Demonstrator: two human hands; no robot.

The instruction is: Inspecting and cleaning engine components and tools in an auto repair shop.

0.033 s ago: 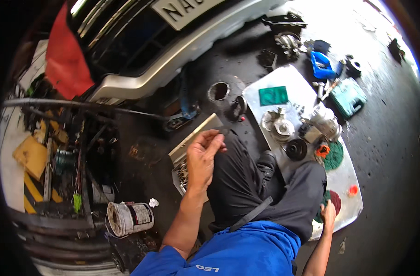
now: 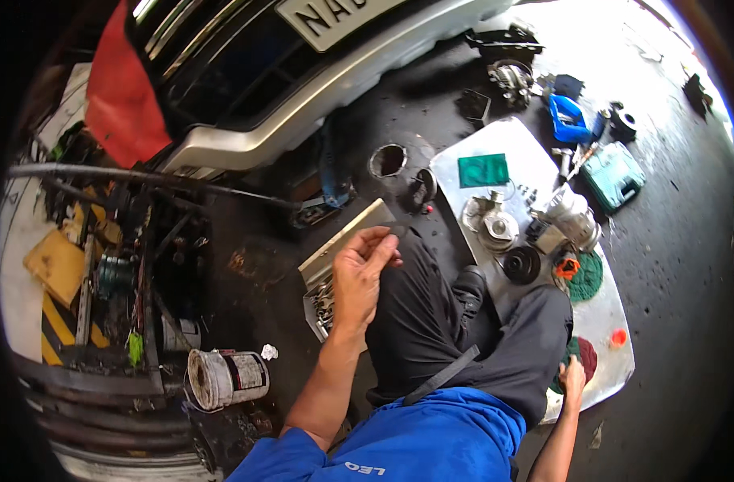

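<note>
Above my left knee, my left hand [image 2: 360,277] is raised with thumb and fingers pinched together. Something small and dark may be between the fingertips, but it blends with my dark trousers and I cannot make it out. My right hand [image 2: 573,377] is closed on a round green and maroon rag [image 2: 588,359] at the near right of a silvery metal sheet [image 2: 604,325]. Farther up that sheet lie a round metal housing [image 2: 495,227], a black pulley-like wheel [image 2: 521,264], a larger silvery machine part [image 2: 572,215] and a green round rag [image 2: 587,278].
An open metal toolbox [image 2: 323,309] with tools lies beside my left leg. A dirty white bucket [image 2: 226,379] lies tipped at the left. A car bumper [image 2: 303,120] spans the far side. Right of the sheet are a teal case [image 2: 614,175] and a blue bin [image 2: 568,119].
The view has shifted very slightly, so the scene sits a little differently in the picture. Both hands keep their pose.
</note>
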